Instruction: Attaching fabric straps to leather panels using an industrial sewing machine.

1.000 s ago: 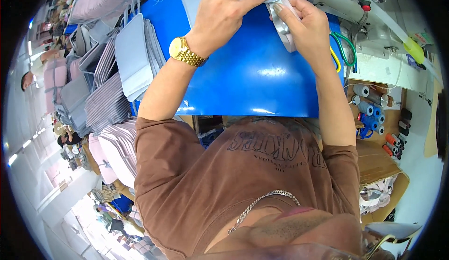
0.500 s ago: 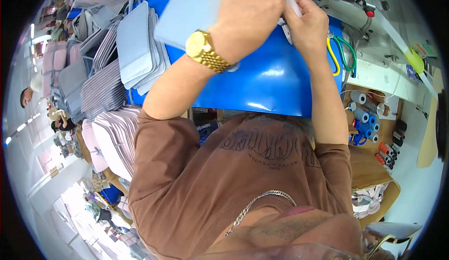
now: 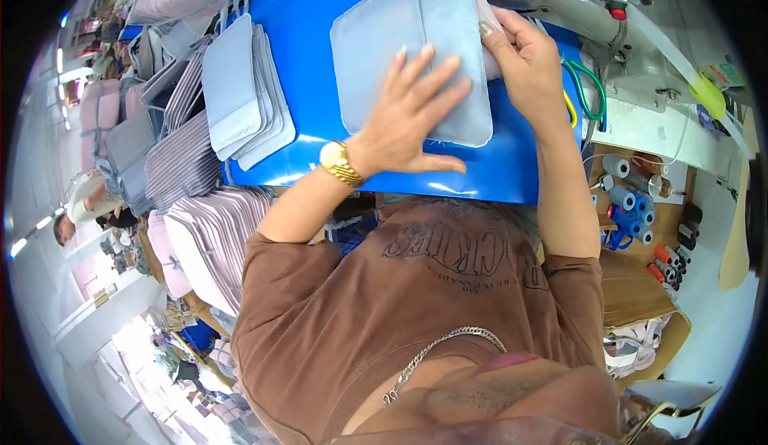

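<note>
Looking blue-grey (round-cornered): fabric panel.

Brown T-shirt, at 6 o'clock, with elbow-length sleeves; large dark-outlined lettering at 4 o'clock on the chest. Silver curb-link chain at 5 o'clock. Gold-toned watch, round dial, linked bracelet, left wrist, 10 o'clock. Gold-rimmed eyewear toward 4 o'clock, partly visible.

Left hand splayed, palm-down; right hand in a pinch
</note>
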{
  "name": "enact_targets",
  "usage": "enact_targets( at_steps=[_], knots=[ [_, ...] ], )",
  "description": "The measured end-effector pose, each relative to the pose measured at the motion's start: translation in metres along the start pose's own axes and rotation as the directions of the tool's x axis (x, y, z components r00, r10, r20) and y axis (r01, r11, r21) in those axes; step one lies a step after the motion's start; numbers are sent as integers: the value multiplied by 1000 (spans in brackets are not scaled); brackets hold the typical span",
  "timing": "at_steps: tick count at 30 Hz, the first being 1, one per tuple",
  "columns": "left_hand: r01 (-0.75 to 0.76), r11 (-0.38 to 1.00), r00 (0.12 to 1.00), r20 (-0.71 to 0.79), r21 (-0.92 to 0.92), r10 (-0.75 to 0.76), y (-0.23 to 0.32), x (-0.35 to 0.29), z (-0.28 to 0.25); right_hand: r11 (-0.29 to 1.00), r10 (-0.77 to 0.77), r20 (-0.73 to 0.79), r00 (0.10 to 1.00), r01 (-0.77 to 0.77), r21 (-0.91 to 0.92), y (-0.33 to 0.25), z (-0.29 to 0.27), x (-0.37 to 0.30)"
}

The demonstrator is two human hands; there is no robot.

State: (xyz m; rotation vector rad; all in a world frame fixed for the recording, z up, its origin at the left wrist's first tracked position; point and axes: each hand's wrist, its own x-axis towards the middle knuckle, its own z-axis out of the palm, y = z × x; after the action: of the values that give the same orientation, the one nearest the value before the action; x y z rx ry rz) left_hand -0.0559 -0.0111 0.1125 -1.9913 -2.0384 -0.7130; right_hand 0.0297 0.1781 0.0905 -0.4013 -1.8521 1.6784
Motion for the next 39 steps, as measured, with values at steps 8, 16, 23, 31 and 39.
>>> enact_targets(
  at_steps=[8,16,23,31,39],
  knots=[
    [-144,990,980,-141,-4,142,5,-5,-7,994,66,50,997,-71,87,-7,-4,2],
    [-197,977,979,71,85,191,-18,33,-46,970,121,104,987,-140,199,0,-5,6],
    [-280,949,957,121,141,264,-52,59,-46,981,59,78,995,-73,181,2,-4,11],
    [-512,848,850,-66,136,523,-93,91,-31,989,87,121,989,-100,108,-6,-4,13],
    [-254,958,965,100,135,242,-65,104,-50,979,118,113,987,-134,154,-7,-1,16]
  ],
)
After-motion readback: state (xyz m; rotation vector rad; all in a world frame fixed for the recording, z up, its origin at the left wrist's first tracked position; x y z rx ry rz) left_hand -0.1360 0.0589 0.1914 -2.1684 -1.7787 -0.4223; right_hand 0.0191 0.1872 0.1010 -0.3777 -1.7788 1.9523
